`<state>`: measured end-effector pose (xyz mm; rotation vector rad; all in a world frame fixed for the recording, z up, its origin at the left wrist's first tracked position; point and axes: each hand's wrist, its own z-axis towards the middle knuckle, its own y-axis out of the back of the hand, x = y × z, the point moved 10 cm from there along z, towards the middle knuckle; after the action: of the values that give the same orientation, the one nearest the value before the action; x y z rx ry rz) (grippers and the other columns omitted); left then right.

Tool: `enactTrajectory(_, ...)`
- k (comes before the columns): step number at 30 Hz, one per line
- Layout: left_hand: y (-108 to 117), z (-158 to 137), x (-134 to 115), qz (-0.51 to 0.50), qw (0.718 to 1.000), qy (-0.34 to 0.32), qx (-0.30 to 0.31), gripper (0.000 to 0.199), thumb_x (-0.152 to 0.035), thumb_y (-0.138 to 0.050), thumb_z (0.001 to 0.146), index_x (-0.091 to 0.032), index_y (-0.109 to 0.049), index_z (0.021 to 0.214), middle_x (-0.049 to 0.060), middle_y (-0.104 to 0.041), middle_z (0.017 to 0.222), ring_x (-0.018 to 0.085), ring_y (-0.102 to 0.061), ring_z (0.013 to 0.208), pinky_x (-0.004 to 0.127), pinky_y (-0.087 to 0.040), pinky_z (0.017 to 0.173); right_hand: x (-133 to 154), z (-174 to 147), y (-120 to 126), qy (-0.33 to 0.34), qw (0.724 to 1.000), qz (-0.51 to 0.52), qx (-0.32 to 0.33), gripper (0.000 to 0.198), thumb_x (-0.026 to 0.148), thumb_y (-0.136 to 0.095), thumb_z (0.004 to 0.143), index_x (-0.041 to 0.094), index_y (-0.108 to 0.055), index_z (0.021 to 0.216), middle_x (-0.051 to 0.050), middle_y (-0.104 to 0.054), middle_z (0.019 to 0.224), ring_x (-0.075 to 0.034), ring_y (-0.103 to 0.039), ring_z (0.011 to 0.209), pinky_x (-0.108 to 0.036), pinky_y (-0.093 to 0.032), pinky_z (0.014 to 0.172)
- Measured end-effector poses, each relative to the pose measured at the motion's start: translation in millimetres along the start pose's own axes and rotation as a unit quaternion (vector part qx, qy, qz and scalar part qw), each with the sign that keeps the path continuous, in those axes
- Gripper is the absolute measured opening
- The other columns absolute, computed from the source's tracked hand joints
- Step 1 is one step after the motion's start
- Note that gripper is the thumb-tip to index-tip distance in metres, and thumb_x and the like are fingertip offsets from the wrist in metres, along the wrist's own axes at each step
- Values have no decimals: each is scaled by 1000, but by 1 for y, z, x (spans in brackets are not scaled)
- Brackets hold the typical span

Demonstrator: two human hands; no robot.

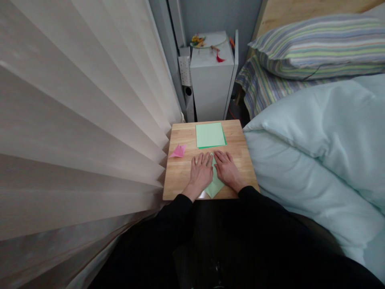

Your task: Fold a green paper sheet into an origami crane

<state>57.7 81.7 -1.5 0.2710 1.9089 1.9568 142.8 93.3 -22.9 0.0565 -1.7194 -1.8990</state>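
A light green sheet of origami paper [214,187], folded to a kite-like shape, lies on the small wooden table [180,182] with a point toward me. My left hand [201,170] rests flat on its left side, fingers spread. From the right, my right hand [227,166] presses on the paper's upper part, its fingers stretched out and close to the left fingertips. The hands cover much of the paper's edges. Beyond them sits a stack of square green paper [210,135], pale on top with a darker green edge. A pink folded paper piece [178,151] lies at the left.
A pleated pale curtain [105,120] hangs along the table's left side. On the right is a bed with a light blue quilt [300,160] and a striped pillow [325,42]. A white cabinet [210,88] stands behind the table, with small ornaments on top.
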Motion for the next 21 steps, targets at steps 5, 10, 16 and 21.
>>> enactTrajectory(5,-3,1,0,-3,1000,8,3,58,-28,-34,104,-15,-41,160,9,-42,168,35,-35,153,60,-28,122,-1,1,-2,-1,1000,-1,2,53,20,-41,103,5,-50,153,-18,-48,163,-31,-39,153,-54,-23,128)
enactTrajectory(10,-3,1,2,-4,1000,10,-1,58,-29,-33,105,-15,-41,160,8,-42,168,34,-35,153,59,-28,122,-2,0,-2,0,1000,0,3,53,20,-40,104,5,-49,154,-18,-48,162,-31,-39,153,-55,-23,128)
enactTrajectory(16,-3,2,5,-10,1000,15,-6,57,-28,-33,104,-16,-42,159,9,-43,167,33,-36,153,57,-28,122,-2,0,-3,2,1000,-3,5,54,19,-41,103,6,-48,155,-18,-48,163,-31,-39,154,-55,-23,128)
enactTrajectory(21,-3,4,3,-8,1000,16,3,58,-27,-35,103,-15,-42,159,10,-43,167,33,-36,153,57,-29,121,-2,0,-2,3,1000,-5,4,54,20,-41,103,5,-48,155,-18,-48,163,-31,-39,153,-55,-23,128)
